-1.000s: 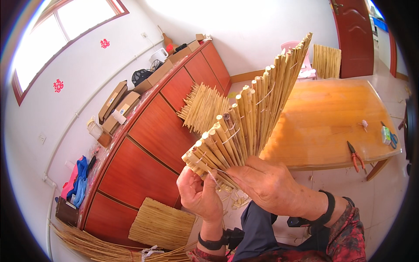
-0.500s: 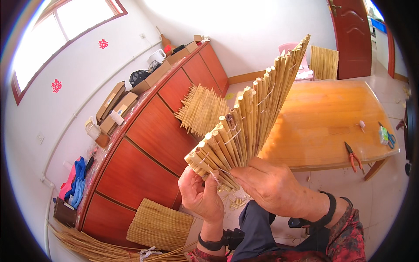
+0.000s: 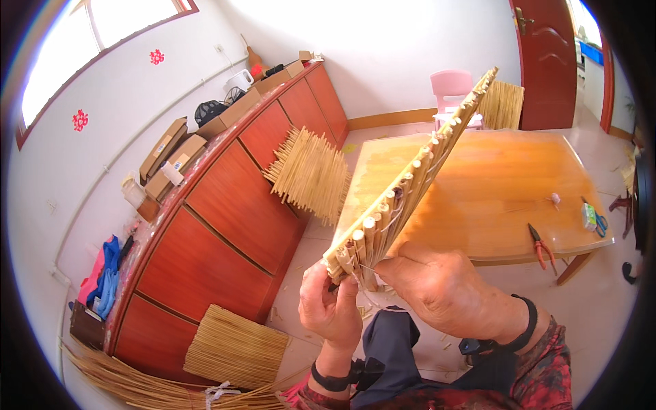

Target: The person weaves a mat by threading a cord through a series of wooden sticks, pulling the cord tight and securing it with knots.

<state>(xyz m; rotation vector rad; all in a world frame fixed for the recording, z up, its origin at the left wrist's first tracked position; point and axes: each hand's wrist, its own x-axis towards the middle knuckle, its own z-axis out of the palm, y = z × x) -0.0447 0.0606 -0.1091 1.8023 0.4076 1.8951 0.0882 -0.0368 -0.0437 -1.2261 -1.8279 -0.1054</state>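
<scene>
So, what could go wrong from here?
The stick mat might tip: the left hand and right hand are both at its near end. The white string could slip from the right hand's pinching grip. The red-handled pliers, at the table's edge, might be knocked off.

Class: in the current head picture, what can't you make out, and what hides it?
Right hand: head view, some fingers hidden by the back of the hand.
Held stick mat: head view, far face hidden by its own sticks.
Stalk bundle: head view, partly cut off by the lower edge.
</scene>
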